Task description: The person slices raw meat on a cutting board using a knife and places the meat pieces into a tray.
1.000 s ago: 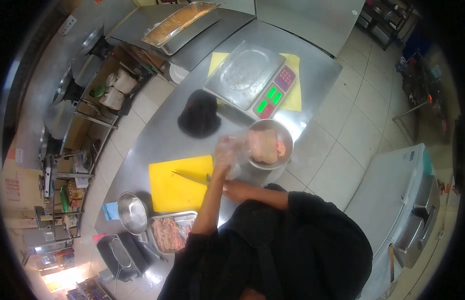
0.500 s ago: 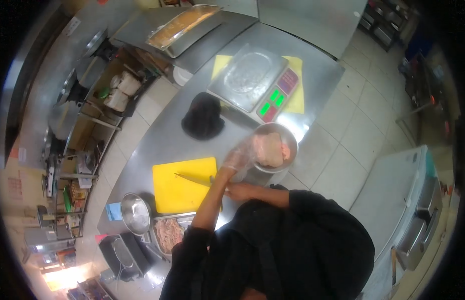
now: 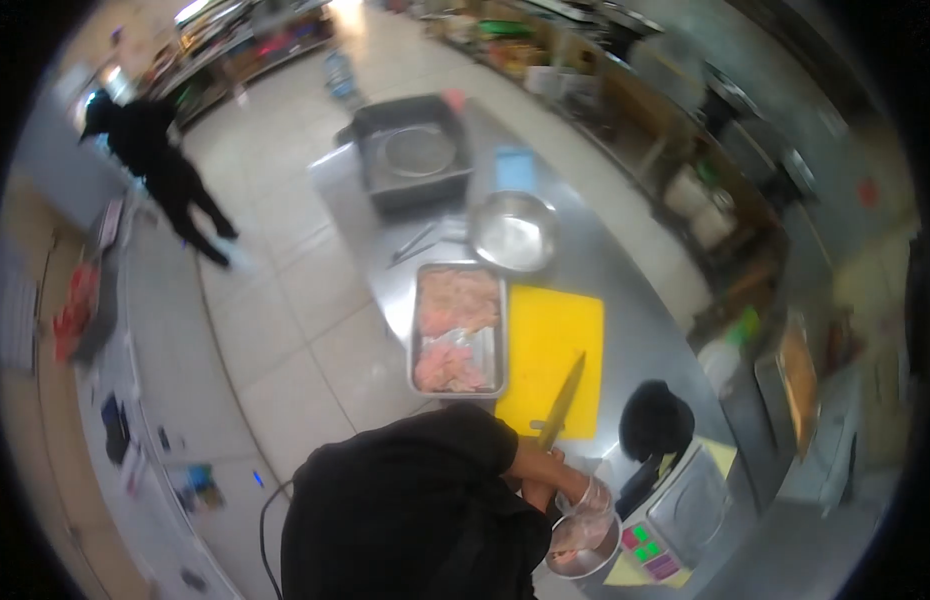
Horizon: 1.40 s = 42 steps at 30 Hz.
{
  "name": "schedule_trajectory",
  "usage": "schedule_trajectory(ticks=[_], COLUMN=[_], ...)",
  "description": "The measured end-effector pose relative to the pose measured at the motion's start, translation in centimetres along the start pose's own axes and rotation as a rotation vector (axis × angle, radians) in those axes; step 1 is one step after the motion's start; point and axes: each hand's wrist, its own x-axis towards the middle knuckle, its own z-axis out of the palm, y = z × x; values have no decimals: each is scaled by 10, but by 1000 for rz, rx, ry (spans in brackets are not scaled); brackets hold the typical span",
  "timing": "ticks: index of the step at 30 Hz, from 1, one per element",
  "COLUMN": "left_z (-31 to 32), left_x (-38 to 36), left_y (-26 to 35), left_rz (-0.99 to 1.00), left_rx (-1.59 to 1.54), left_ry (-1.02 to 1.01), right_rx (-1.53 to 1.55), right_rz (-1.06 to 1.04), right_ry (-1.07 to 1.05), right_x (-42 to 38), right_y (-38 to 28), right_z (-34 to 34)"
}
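My left hand (image 3: 588, 515), in a clear plastic glove, reaches into a metal bowl (image 3: 613, 555) with pink meat (image 3: 565, 555) inside; its fingertips are hidden. Under my left forearm, my right hand (image 3: 538, 493) is partly covered and closed at the handle of a knife (image 3: 565, 398). The blade extends over a yellow cutting board (image 3: 553, 320). Beside the board, a metal tray (image 3: 412, 345) holds cut pale pink meat (image 3: 458, 300). A digital scale (image 3: 688, 505) with lit displays stands beside the bowl.
Around the board are an empty metal bowl (image 3: 515, 232), a grey tub (image 3: 370, 165) with a round strainer, metal utensils (image 3: 417, 243), a blue cloth (image 3: 515, 168) and a black object (image 3: 657, 420). Another person (image 3: 150, 145) in dark clothes stands across the aisle, at upper left.
The camera view has swung round, bringing the other person and the left-side counter into view. My left hand remains at the meat bowl, my right by the knife handle.
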Motion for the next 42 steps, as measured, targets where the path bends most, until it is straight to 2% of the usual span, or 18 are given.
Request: schedule_trajectory(ticks=[4,7,13,17,20,21,23,25,26,31,32,33,34,35,37,38,40,42], left_z=[-3,-10,-22,-28,-123,-132,-146,-132,-139,-173,-169,-163,-157,-162,-183,-171,-144,-134], left_x=[1,-1,8,20,-9,-17,-21,7,-3,-116,-131,-141,-153,-164,-167,-164,-163,-164], left_y=[11,10,8,-4,60,58,43,-23,-37,-84,-101,-124,-138,-148,-116,-119,-133,-138], left_rz=[-44,-84,-109,-95,-317,-316,-237,18,64,-85,-302,-340,-296,-420,-679,-654,-753,-717], left_rx=[-49,-75,-109,-90,-381,-383,-227,64,77,-368,-466,374,307,271,274,264,401,402], left_ry=[83,164,279,444,301,303,586,951,1028,979,889,784,813,649,428,387,434,406], right_rx=[141,228,349,397,426,436,459,461,449,392,386,368,354,355,364,370,383,309], right_rz=[218,293,385,426,446,453,456,475,480,487,515,506,500,501,535,530,538,539], right_ry=[-47,-72,-76,-58,-44,-40,-27,-4,9,36,60,85,103,138,206,195,201,192], right_x=[3,7,12,14,14,13,13,8,5,-6,-4,-3,-2,0,4,4,2,3], right_y=[5,9,15,17,18,18,20,18,15,6,-2,-4,-6,-15,-24,-25,-29,-38], right_z=[4,7,7,8,8,8,7,3,1,-7,-9,-10,-11,-11,-11,-11,-10,-10])
